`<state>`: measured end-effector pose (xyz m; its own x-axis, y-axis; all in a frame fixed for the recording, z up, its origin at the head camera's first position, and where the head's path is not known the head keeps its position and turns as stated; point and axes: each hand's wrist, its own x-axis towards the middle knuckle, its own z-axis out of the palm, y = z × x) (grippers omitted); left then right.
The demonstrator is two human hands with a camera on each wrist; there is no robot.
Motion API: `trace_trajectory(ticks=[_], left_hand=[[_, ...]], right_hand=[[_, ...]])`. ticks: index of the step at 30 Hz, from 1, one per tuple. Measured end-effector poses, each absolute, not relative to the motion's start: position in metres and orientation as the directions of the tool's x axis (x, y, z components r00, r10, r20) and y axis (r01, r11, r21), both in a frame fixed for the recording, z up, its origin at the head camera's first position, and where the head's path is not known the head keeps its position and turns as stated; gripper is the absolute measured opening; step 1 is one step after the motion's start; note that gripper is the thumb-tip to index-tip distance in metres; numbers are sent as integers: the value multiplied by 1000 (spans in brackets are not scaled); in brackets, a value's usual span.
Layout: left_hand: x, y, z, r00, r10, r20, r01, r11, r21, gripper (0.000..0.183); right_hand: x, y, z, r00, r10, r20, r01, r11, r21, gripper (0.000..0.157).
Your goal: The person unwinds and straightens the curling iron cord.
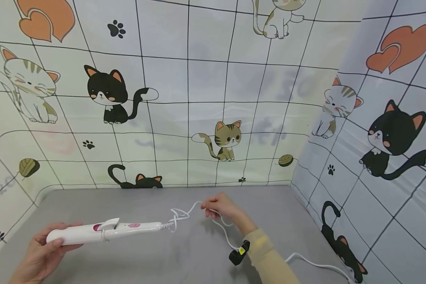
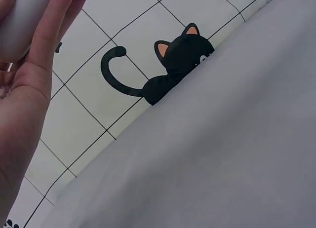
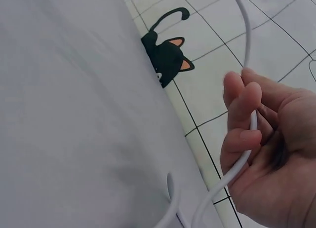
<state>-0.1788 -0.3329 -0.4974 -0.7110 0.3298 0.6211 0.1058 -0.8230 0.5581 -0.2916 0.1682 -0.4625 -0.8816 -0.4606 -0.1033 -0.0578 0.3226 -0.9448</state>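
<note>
A white curling iron [image 1: 110, 231] with pink details and a raised clamp lever is held level above the grey surface. My left hand [image 1: 46, 248] grips its thick end, thumb in front and fingers behind. In the left wrist view, only part of the white body [image 2: 22, 23] shows beside the left hand [image 2: 24, 104]. From the iron's other end runs a white cord [image 1: 182, 215], loosely looped. My right hand [image 1: 221, 206] pinches that cord between thumb and fingertips. In the right wrist view, the cord [image 3: 242, 161] passes through the curled fingers of the right hand [image 3: 276, 139].
A grey-covered table [image 1: 163, 264] lies below both hands. Cat-printed, grid-lined cloth walls [image 1: 170, 79] stand behind and at the sides. A further stretch of white cord [image 1: 316, 264] trails to the right. At the right cuff sits a black device [image 1: 237, 257] with a yellow mark.
</note>
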Motion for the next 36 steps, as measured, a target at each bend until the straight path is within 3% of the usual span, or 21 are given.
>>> trace_trajectory(ticks=[7, 16, 22, 25, 30, 36], left_hand=[[-182, -328, -498, -686, 366, 629, 115, -799, 590, 46], [-189, -318, -497, -631, 424, 650, 137, -764, 631, 46], [-191, -314, -493, -593, 329, 735, 145, -854, 499, 48], [-191, -315, -491, -574, 352, 739, 121, -856, 502, 47], [-189, -320, -491, -564, 477, 674, 89, -776, 624, 49], [-185, -333, -499, -628, 480, 612, 116, -720, 684, 53]], right_hand=[[-288, 159, -459, -761, -617, -201, -96, 414, -905, 28], [-284, 145, -459, -791, -580, -193, -95, 429, -899, 23], [-282, 140, -459, -735, -642, -219, -114, 435, -893, 22], [-282, 139, -459, -713, -667, -215, -121, 419, -900, 23], [-285, 144, -453, -753, -637, -168, -97, 360, -928, 27], [-295, 168, -446, -855, -508, -107, -7, 219, -976, 26]])
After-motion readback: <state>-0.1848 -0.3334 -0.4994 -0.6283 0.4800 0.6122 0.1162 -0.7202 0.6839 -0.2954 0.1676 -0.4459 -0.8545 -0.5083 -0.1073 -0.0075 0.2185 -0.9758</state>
